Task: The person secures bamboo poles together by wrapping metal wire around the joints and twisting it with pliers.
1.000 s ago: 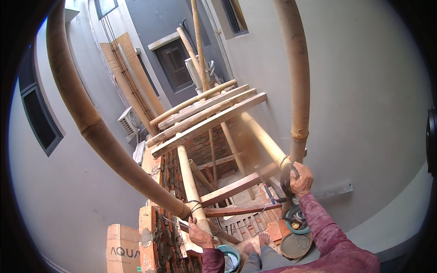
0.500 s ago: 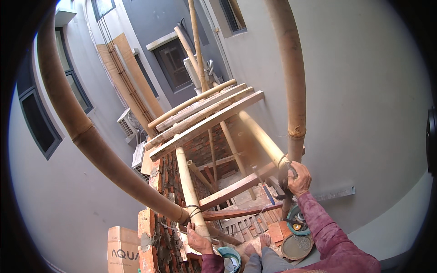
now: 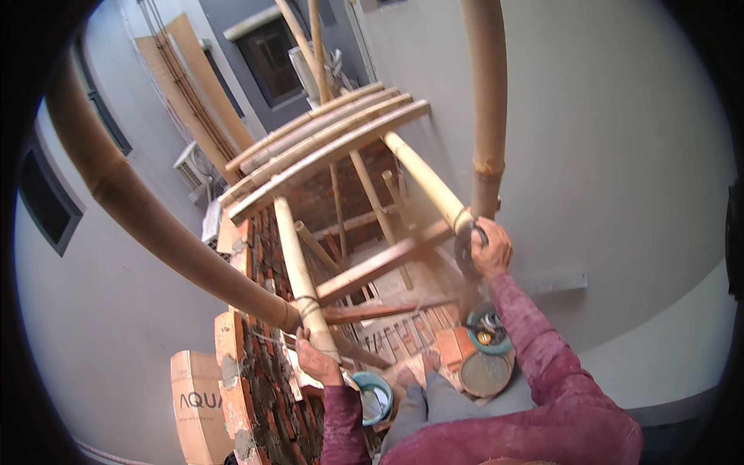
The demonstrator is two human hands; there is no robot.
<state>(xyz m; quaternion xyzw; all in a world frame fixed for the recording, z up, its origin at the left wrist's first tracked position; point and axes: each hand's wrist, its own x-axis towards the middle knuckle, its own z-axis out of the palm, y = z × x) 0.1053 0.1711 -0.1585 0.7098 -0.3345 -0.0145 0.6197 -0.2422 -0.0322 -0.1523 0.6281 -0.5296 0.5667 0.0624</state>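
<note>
My left hand (image 3: pixel 316 363) is closed against the near end of a pale bamboo pole (image 3: pixel 290 240), just below a dark tie (image 3: pixel 307 301). That tie binds it to a thick brown bamboo pole (image 3: pixel 178 232) curving in from the upper left. At the right, my right hand (image 3: pixel 493 249) is closed on a dark strap (image 3: pixel 468 246) at the joint of another pale bamboo pole (image 3: pixel 426 182) and a thick upright bamboo pole (image 3: pixel 488 101). The strap is blurred, and my fingers partly hide it.
Wooden beams (image 3: pixel 333 163) lie across the poles ahead. A rough brick wall (image 3: pixel 271 372) runs at left, beside a cardboard box (image 3: pixel 198 403). Below, near my bare feet, stand a teal bucket (image 3: pixel 372 395), a basin of grey mix (image 3: pixel 484 373) and a teal tub of tools (image 3: pixel 496 341).
The whole scene has shifted up and leftward in the picture. Both hands stay at their poles. A blue-handled tool dangling near the right joint earlier cannot be made out now.
</note>
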